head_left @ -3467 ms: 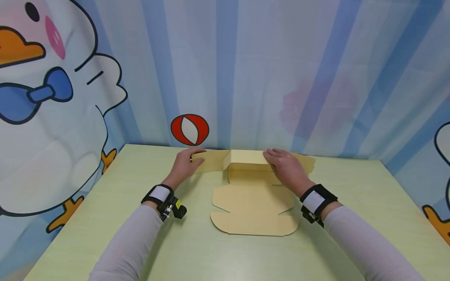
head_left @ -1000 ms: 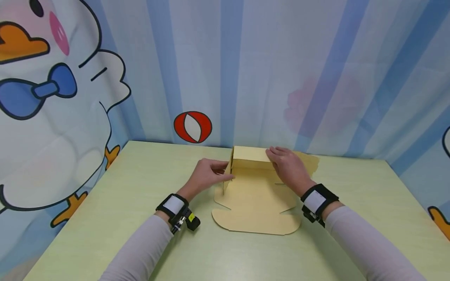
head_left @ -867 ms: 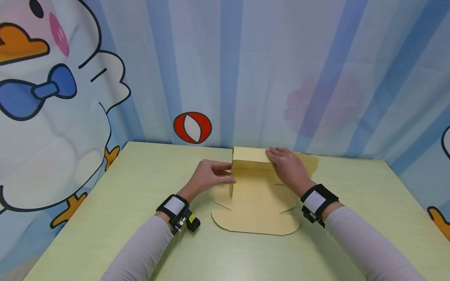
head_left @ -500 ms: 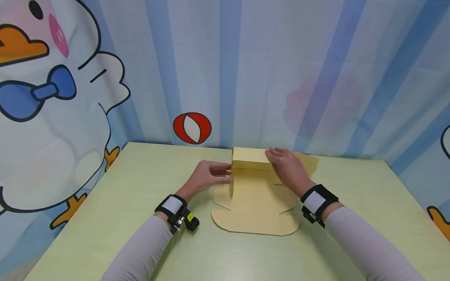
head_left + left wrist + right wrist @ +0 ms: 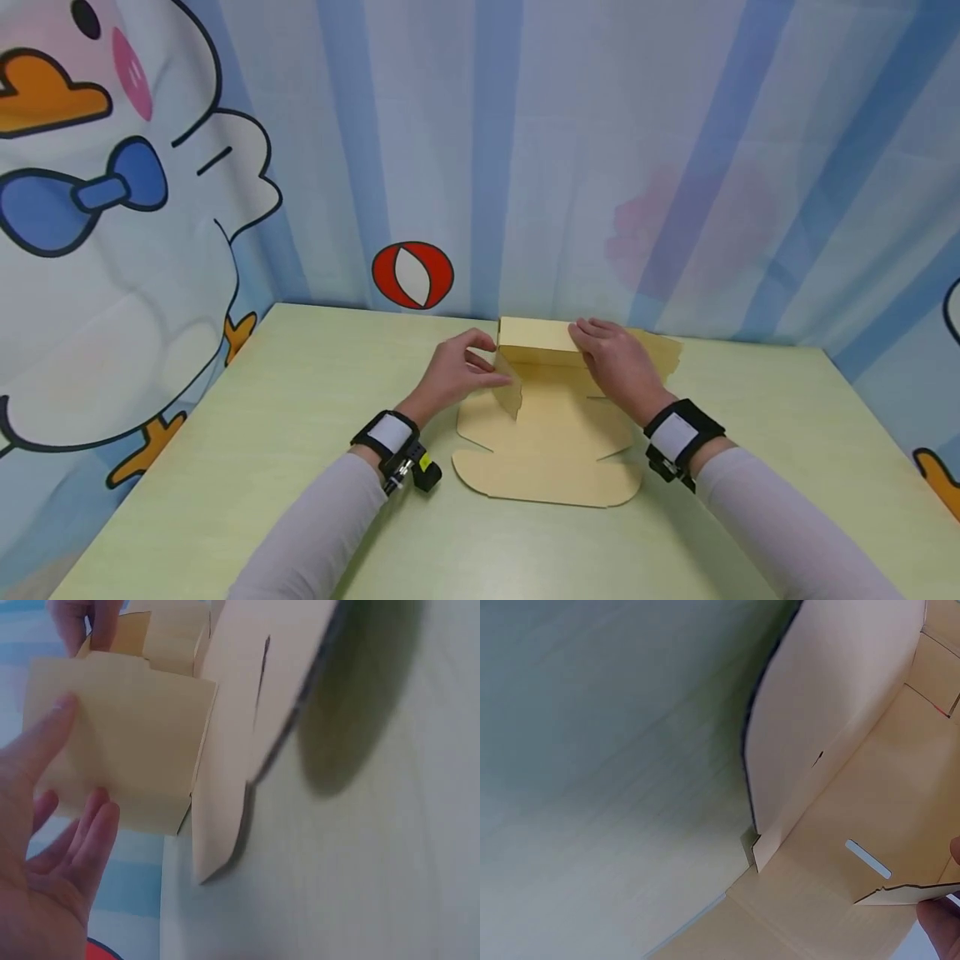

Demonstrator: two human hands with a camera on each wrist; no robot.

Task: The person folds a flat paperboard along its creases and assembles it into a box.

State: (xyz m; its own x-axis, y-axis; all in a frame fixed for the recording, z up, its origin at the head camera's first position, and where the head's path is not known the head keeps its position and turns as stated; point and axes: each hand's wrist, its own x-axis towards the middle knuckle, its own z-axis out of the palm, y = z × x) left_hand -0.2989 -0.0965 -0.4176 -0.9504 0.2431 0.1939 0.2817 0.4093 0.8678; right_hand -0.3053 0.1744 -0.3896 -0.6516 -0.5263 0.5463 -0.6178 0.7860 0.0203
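Observation:
A tan cardboard box blank [image 5: 551, 442], partly folded, rests on the table with its rear wall raised. My left hand [image 5: 453, 375] is at the left end, thumb and fingertips against the outer face of a side flap [image 5: 124, 735], which angles inward. At the right part of the rear wall, my right hand [image 5: 618, 362] holds the folded panel [image 5: 536, 333], fingers over its top. In the right wrist view, fingertips [image 5: 937, 922] meet a cardboard edge beside a slot. My right thumb is mostly hidden in the head view.
The pale table [image 5: 315, 433] extends around the cardboard on both sides. A striped blue curtain [image 5: 555, 158] with cartoon prints hangs right behind the table's back edge. Another side flap [image 5: 660, 354] sticks out to the right, behind my right hand.
The left flap first stuck out sideways, then swung forward along the box's side; now it leans further inward. My left hand moved right with it. My right hand has stayed on the rear panel.

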